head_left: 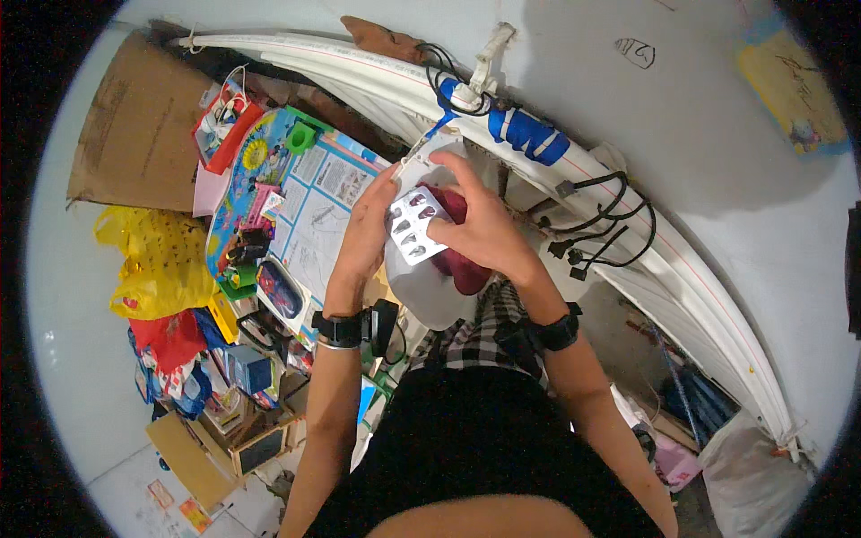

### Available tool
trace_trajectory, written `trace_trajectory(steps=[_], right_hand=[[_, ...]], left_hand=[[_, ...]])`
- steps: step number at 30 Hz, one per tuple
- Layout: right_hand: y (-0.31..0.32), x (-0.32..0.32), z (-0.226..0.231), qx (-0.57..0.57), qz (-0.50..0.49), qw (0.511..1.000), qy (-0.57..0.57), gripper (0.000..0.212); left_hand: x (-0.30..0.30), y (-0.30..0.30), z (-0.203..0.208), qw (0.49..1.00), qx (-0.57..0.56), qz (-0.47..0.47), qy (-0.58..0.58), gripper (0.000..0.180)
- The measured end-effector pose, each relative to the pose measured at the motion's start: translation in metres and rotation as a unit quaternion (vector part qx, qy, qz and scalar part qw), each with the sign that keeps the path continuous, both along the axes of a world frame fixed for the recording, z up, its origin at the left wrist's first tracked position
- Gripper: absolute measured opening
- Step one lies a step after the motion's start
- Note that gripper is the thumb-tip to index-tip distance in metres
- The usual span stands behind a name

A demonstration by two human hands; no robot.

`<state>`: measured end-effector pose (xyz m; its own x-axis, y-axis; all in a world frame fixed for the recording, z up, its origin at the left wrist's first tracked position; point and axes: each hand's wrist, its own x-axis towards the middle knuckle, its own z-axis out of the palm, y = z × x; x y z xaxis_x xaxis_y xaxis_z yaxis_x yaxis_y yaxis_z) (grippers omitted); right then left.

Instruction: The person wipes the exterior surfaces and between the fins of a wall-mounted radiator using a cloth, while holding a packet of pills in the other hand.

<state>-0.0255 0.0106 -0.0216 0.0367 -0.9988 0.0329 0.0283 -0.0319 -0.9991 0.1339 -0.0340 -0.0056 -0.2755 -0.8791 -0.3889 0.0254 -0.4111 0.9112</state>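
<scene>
A white blister-like card (416, 224) with rows of dark drop-shaped pieces is held up between my hands. My right hand (489, 224) has its thumb pressed on the card's right edge, its index finger reaching above. Along the card's left side, my left hand (360, 233) is closed, its fingers partly hidden. Under the card is a whitish, see-through rounded sheet or bag (430, 296); I cannot tell which. Part of a dark red object (465, 273) shows beside the card, its kind unclear. Black bands circle both wrists.
To the left stands a table with a colourful printed board (309, 206), toys and an oval case (280, 289). Beyond are a yellow plastic bag (166, 269), a cardboard box (134, 125) and piled goods. A white curved frame (664, 215) with black cables (619, 202) runs along the right.
</scene>
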Motion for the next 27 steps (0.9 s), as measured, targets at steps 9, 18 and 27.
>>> trace_trajectory(steps=[9, 18, 27], right_hand=[[-0.016, -0.01, -0.011, -0.022, 0.05, 0.995, -0.09, 0.058], [-0.005, -0.011, -0.014, -0.009, 0.058, 0.986, -0.157, 0.052], [0.03, -0.005, 0.0, -0.026, 0.058, 0.995, 0.073, 0.052]], left_hand=[[-0.009, 0.001, 0.001, 1.0, -0.014, 0.003, -0.019, 0.042], [-0.012, -0.003, 0.004, 0.998, 0.055, 0.008, 0.023, 0.038], [-0.014, -0.004, 0.007, 0.996, 0.076, 0.033, 0.019, 0.04]])
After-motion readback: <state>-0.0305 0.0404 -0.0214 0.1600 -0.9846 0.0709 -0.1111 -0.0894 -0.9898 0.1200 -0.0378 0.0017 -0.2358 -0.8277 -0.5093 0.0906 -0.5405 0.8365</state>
